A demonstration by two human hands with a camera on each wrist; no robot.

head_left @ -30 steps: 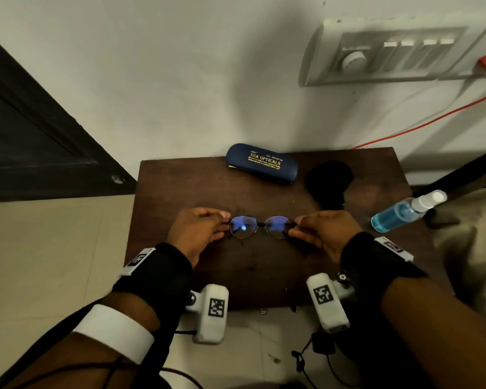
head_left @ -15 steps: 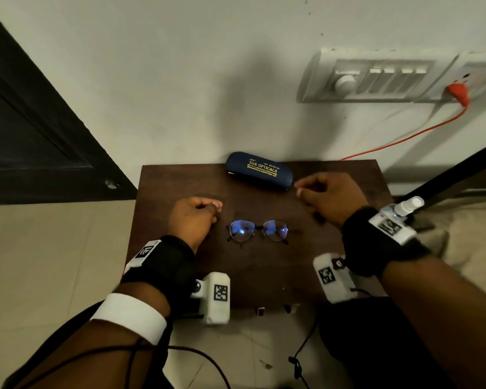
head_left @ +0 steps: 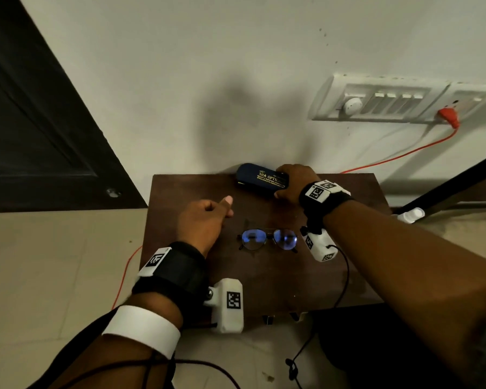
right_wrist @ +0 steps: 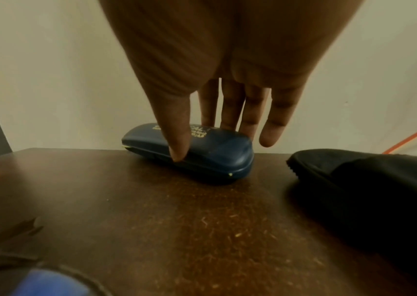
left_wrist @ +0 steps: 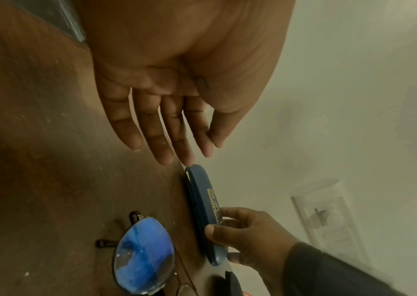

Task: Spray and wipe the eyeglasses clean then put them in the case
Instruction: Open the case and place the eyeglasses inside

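The right hand (head_left: 292,182) has its grip around the right end of the blue eyeglass case (head_left: 260,179), thumb on the near side and fingers (right_wrist: 230,112) over the top and far side, as the right wrist view shows; the case lies closed at 12 o'clock on the brown desk (head_left: 264,276), against the white wall (head_left: 208,80), with gold lettering on its lid. The left hand (head_left: 205,220) hovers at about 10 o'clock of the desk, holding nothing, its grip open with fingers straight and relaxed in the left wrist view, fingertips near the left end of the case; whether they touch it I cannot tell. The eyeglasses (head_left: 268,240) rest at the desk's centre, between the two wrists, apart from both hands, lenses glinting blue, temples apparently folded. A black cloth (right_wrist: 369,180) lies just right of the case, at about 1 o'clock. At 3 o'clock, past the right forearm, the white cap of a spray bottle (head_left: 411,214) shows beyond the desk's edge; its body is hidden. A switch panel (head_left: 390,102) sits on the wall at upper right, an orange cable (head_left: 404,154) trailing from it.
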